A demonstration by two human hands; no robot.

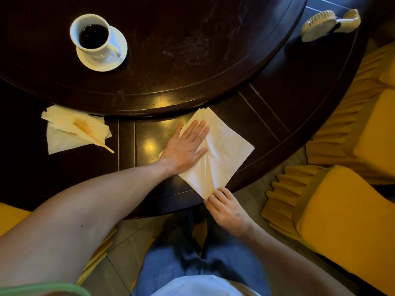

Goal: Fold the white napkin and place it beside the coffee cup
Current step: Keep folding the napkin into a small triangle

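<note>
The white napkin (224,150) lies spread like a diamond on the dark table's outer ring (277,116), near the front edge. My left hand (186,146) presses flat on its left half, fingers apart. The fingertips of my right hand (226,208) pinch the napkin's near corner at the table edge. The white coffee cup (94,37), full of black coffee, stands on a saucer (119,52) on the raised turntable at the far left, well away from the napkin.
A used crumpled napkin with a wooden stir stick (74,131) lies at the left on the outer ring. A brush-like object (329,23) rests at the far right edge. Yellow-covered chairs (346,221) stand to the right. My legs are under the table.
</note>
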